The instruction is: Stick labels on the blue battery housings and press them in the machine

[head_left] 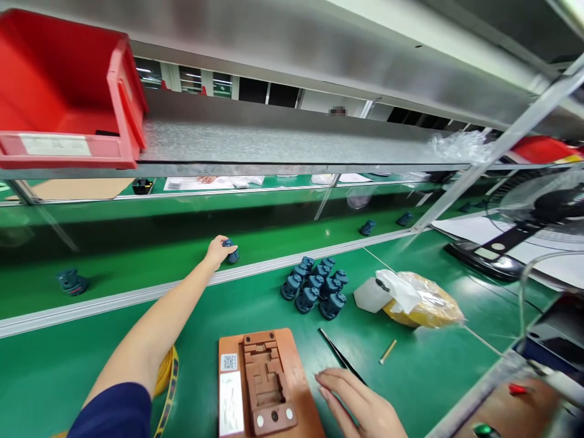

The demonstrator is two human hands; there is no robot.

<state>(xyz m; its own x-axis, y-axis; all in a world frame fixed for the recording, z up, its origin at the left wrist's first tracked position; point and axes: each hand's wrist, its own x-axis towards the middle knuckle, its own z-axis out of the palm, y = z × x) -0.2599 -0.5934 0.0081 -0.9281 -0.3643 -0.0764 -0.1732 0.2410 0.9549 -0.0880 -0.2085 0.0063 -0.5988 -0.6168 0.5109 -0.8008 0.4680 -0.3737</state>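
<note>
Past the table's [201, 340] far edge, one part [72, 282] lies on the belt [150, 255]; next, the left hand [219, 248] pinches a second part [232, 252] over it, long axis near upright, top leaning slightly left. One fixture [269, 383] sits by the near edge. Ten clustered parts [314, 282] stand toward the far edge; one pair of tweezers [338, 354] lies beside the loosely open right hand [360, 403], contact unclear.

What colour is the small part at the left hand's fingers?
The small part at the left hand is dark greyish blue, seen in the head view.
</note>
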